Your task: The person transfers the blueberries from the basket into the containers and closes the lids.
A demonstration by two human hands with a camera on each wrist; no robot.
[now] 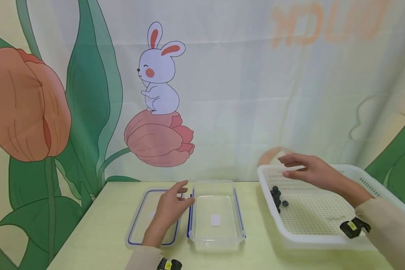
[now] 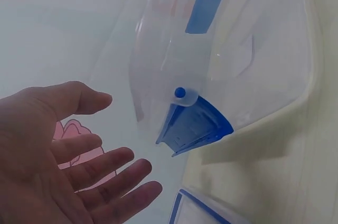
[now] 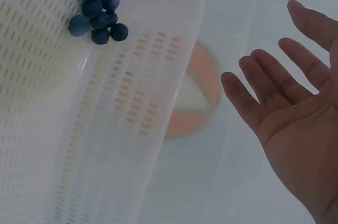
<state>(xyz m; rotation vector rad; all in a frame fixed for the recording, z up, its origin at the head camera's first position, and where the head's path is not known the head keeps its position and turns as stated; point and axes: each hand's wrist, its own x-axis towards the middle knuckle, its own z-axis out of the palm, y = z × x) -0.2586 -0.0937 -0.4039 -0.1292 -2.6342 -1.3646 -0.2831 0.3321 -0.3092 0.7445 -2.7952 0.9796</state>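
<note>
In the head view my left hand [image 1: 171,204] hovers over the blue-edged lid [image 1: 135,228], close to the left side of a clear plastic container [image 1: 216,242]. Its fingers are spread with nothing between them, as the left wrist view also shows. Blue clip flaps [image 2: 198,126] hang from the container's side. My right hand [image 1: 310,172] is raised above the white perforated basket [image 1: 324,240], fingers loosely extended and holding nothing. Several dark blue round berries, seemingly blueberries [image 3: 92,8], lie bunched at the basket's left wall.
All of it stands on a pale yellow table [image 1: 91,236]. Behind hangs a curtain [image 1: 229,93] printed with tulips and a rabbit. A small white label [image 1: 215,220] shows at the container's bottom. The basket's raised rim borders the right side of the table.
</note>
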